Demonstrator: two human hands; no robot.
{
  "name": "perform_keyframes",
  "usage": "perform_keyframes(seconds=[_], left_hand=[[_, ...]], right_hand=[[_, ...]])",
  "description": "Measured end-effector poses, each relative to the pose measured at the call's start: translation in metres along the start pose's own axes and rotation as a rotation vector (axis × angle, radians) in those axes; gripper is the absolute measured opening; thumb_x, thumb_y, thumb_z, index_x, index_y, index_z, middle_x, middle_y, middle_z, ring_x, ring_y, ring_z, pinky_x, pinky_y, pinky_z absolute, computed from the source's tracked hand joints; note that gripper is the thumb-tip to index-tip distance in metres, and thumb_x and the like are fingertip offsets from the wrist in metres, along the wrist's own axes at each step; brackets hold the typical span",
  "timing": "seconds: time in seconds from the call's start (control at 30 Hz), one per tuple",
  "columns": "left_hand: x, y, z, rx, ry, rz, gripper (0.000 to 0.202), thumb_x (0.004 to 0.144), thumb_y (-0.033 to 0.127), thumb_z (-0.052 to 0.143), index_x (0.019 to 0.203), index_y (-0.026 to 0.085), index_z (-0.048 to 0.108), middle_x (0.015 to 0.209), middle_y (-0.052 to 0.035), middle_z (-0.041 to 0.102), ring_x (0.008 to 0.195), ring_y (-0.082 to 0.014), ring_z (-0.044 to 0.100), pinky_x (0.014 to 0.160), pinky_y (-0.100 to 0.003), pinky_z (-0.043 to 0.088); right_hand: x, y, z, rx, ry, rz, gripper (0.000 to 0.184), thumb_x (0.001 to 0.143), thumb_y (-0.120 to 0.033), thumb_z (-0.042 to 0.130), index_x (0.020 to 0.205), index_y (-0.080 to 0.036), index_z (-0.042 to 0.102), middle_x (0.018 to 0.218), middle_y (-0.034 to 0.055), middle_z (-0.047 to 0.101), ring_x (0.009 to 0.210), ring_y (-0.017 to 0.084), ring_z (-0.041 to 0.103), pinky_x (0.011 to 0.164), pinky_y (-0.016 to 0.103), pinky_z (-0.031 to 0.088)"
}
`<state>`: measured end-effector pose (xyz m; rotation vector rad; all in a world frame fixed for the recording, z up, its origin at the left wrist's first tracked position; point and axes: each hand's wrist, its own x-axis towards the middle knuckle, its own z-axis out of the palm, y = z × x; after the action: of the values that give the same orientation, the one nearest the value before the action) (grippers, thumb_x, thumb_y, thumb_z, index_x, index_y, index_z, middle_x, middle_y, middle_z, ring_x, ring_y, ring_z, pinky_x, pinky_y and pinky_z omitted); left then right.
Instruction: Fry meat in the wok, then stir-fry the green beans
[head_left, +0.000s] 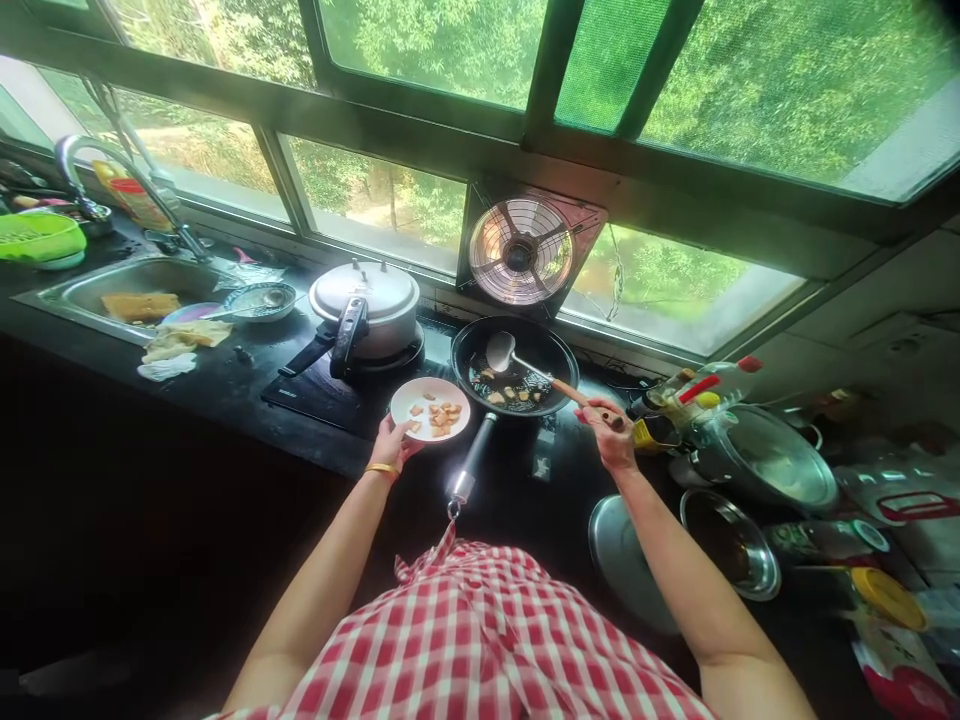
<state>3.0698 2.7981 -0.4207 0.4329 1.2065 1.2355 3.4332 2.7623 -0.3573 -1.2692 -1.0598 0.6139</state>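
Note:
My left hand grips the near rim of a white plate that carries several fried golden pieces, held just left of a black frying pan. My right hand is closed round the wooden handle of a metal spatula, whose blade hangs over the pan's far side. More browned pieces lie in oil inside the pan. The pan's long handle points back towards me.
A lidded pressure cooker sits on a black induction hob left of the pan. Further left are a sink with a tap and a steel bowl. Oil bottles, steel pots and lids crowd the right. An exhaust fan fills the window.

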Motion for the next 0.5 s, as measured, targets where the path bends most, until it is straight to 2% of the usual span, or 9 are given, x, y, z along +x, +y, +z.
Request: perform_keyframes(seconds=[0.23, 0.5], left_hand=[[0.003, -0.001, 0.003, 0.005, 0.004, 0.002, 0.059, 0.076, 0.011, 0.058, 0.130, 0.023, 0.035, 0.087, -0.0045, 0.060, 0.058, -0.0127, 0.061, 0.054, -0.030, 0.054], [0.004, -0.002, 0.005, 0.003, 0.004, -0.017, 0.060, 0.075, 0.012, 0.058, 0.129, 0.023, 0.034, 0.090, -0.0052, 0.060, 0.055, -0.0129, 0.061, 0.052, -0.029, 0.053]], right_hand=[[-0.007, -0.002, -0.005, -0.065, -0.024, -0.006, 0.032, 0.066, -0.043, 0.074, 0.086, -0.019, 0.064, 0.068, 0.0004, 0.067, 0.067, 0.019, 0.067, 0.068, 0.033, 0.055], [-0.038, -0.017, -0.015, -0.196, -0.080, 0.043, 0.031, 0.069, -0.043, 0.072, 0.088, -0.019, 0.064, 0.068, 0.0013, 0.068, 0.069, 0.020, 0.067, 0.065, 0.031, 0.054]])
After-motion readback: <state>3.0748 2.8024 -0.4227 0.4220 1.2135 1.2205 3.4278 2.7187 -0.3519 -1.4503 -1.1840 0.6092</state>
